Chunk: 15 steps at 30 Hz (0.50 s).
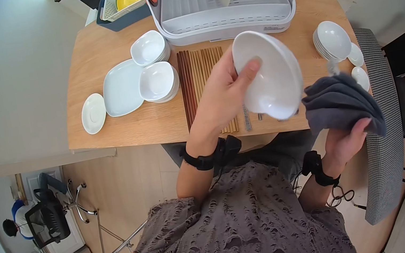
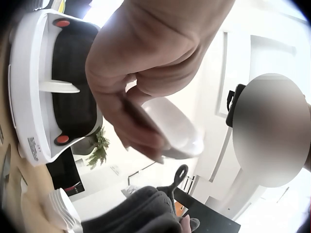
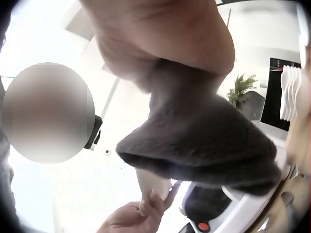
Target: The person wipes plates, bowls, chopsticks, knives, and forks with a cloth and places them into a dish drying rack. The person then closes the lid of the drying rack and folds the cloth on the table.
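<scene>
A white bowl is held tilted above the table by the left hand, its thumb over the rim on the inner side. In the left wrist view the left hand's fingers curl round that bowl. To the right, the right hand grips a dark grey cloth, apart from the bowl. The cloth hangs in folds from the right hand in the right wrist view and hides most of its fingers.
A dish rack stands at the back with a plate upright in it. Stacked square bowls, a square plate, a small plate and chopsticks lie left and centre. Stacked round bowls and small dishes are at the right.
</scene>
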Motion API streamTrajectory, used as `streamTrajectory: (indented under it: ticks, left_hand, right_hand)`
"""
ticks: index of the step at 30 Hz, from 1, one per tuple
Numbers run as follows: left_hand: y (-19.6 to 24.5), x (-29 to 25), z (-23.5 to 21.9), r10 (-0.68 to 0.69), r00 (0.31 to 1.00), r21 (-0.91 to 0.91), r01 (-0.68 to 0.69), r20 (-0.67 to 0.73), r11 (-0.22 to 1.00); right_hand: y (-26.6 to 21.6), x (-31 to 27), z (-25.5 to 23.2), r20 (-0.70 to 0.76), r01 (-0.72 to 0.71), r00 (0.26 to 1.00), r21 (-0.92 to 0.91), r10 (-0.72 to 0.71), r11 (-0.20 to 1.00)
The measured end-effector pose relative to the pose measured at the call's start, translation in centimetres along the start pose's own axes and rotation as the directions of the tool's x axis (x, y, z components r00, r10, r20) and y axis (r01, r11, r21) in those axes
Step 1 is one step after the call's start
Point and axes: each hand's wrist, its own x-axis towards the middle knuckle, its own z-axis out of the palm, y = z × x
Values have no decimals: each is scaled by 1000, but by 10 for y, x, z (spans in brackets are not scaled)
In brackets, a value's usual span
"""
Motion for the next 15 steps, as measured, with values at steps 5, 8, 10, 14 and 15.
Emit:
streamTrajectory:
  ticks: [5,8,10,14,15]
  left_hand:
    - [-16,1,23,-101,985,-34,106,138,994]
    - [-32,2,35,24,995,217,-44,93,975]
    - [-38,-1,31,-24,988,265,-17,151,964]
    - [-1,-7,23,-212,924,553,1,318,833]
    - [-2,-6,24,-212,923,555,-2,321,832]
  right_hand:
    - [-2,-11,28,406,93,905,102,-126,991]
    - [-45,-10,99,218,-124,901,-699,375,704]
    - [-23,-9,106,196,81,981,-459,12,885]
    - [31,-34,13,161,-211,964,-14,211,977]
    - [34,-33,13,158,-208,965,-13,207,978]
